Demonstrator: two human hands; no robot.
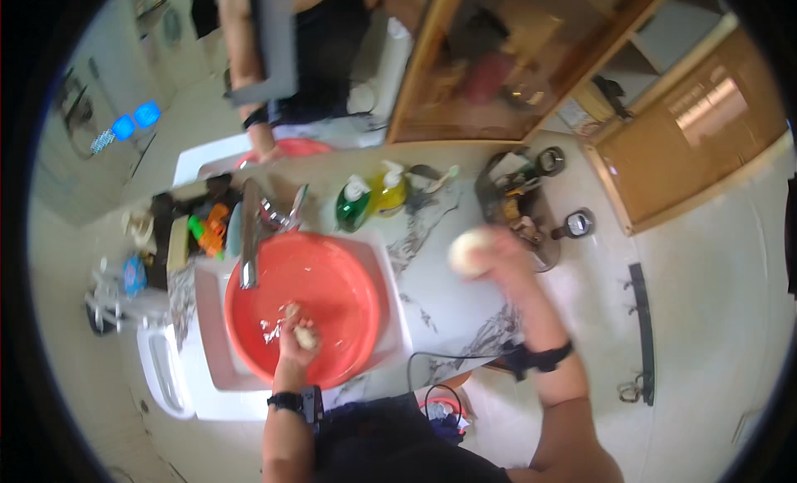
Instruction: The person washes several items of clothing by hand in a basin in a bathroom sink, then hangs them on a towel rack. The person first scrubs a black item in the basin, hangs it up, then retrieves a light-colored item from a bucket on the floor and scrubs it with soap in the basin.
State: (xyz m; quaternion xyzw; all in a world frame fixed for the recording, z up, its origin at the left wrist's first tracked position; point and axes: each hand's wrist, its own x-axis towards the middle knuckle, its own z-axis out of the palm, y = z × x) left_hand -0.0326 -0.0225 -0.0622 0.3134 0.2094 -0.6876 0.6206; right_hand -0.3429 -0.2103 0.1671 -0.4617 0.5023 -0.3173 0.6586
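Note:
A red plastic basin [336, 259] with water in it sits in the white rectangular sink [208, 333]. Inside the basin, my left hand [295, 346] is closed around a small crumpled off-white thing [306, 338], perhaps a wet cloth. Over the marbled countertop, to the right of the basin, my right hand [507, 262] grips a pale rounded object [468, 254]. Blur hides whether that object is a bar of soap or something else. Above the basin's far left part reaches the chrome faucet [249, 259].
Green [353, 206] and yellow [390, 193] pump bottles stand behind the sink. A dark, crowded organizer [523, 203] is beyond my right hand. An orange-and-green toy gun [212, 229] lies left of the faucet. A black cable [448, 356] crosses the counter's front edge.

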